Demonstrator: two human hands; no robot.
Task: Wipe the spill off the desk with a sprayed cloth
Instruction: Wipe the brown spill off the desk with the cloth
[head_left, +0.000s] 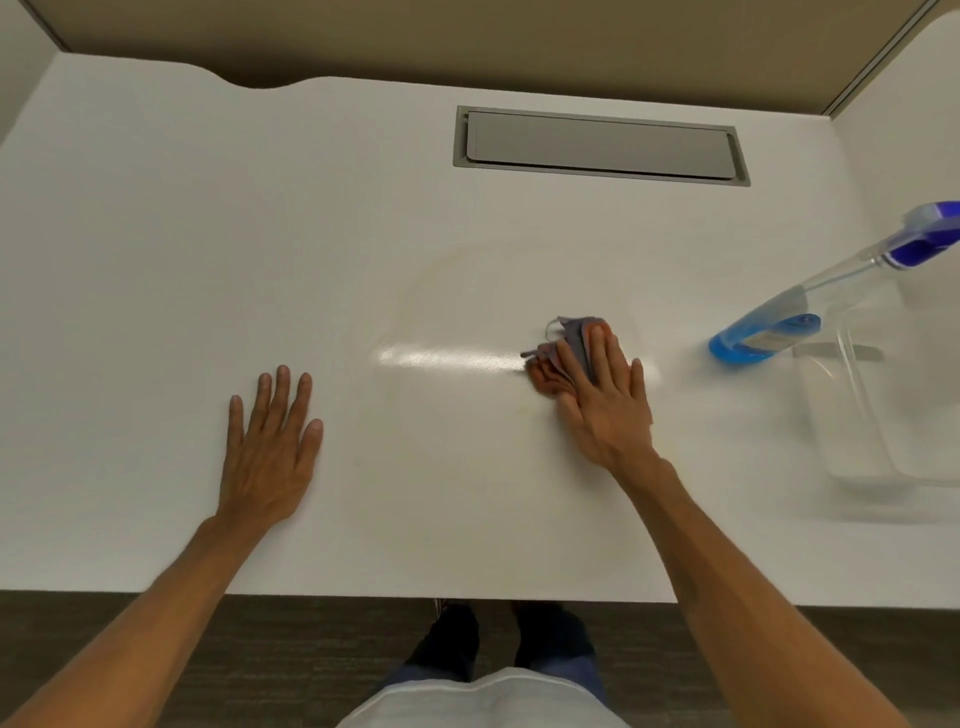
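My right hand (605, 395) presses a crumpled grey-purple cloth (574, 335) flat onto the white desk (208, 234), right of centre. A wet, shiny streak (447, 357) runs left from the cloth, and a faint curved smear outline (415, 296) shows above it. My left hand (272, 441) lies flat on the desk at the left with fingers spread, holding nothing. A clear spray bottle (810, 312) with blue liquid and a purple trigger head stands at the right, apart from both hands.
A clear plastic container (872, 415) sits at the right edge beside the spray bottle. A grey cable-hatch cover (600, 145) is set into the desk at the back. Partition walls enclose the back and sides. The desk's front edge (363, 595) runs near my body.
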